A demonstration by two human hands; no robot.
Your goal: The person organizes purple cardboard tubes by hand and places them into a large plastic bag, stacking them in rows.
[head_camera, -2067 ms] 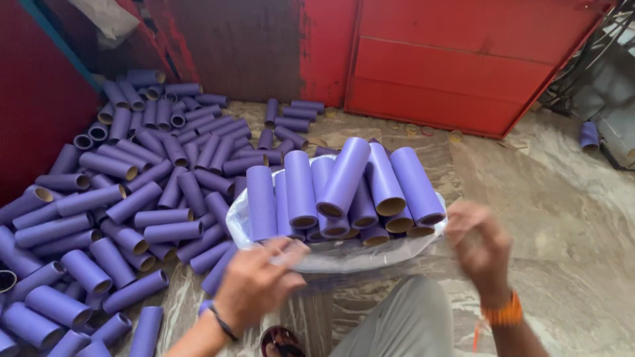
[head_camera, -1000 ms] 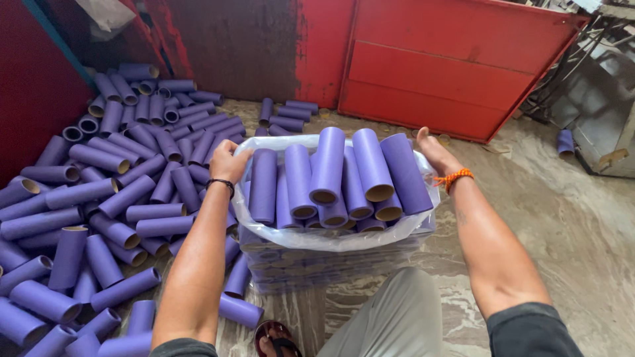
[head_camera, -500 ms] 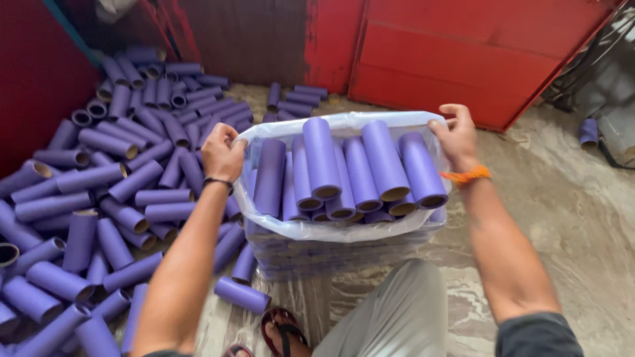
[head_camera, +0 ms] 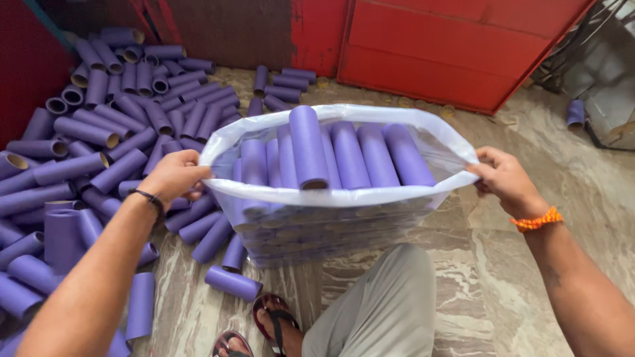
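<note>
Head cam: since half a second back I've pulled the clear bag [head_camera: 331,225] mouth higher around the purple tubes [head_camera: 344,155]. Left hand [head_camera: 173,177] pinches its left rim, right hand [head_camera: 506,178] its right. Bag sits on the floor [head_camera: 476,264], near the loose tube pile [head_camera: 99,132].

Left hand [head_camera: 173,176] gripping the left rim of a clear plastic bag [head_camera: 331,221], right hand [head_camera: 504,180] pinching the right rim, mouth pulled wide. Purple cardboard tubes [head_camera: 350,155] stacked inside, one standing higher than the rest. Loose purple tubes [head_camera: 112,132] heaped across the marble floor [head_camera: 529,284] toward its left edge, red metal wall [head_camera: 450,49] behind. Sandalled foot [head_camera: 274,317] near the bottom edge
</note>
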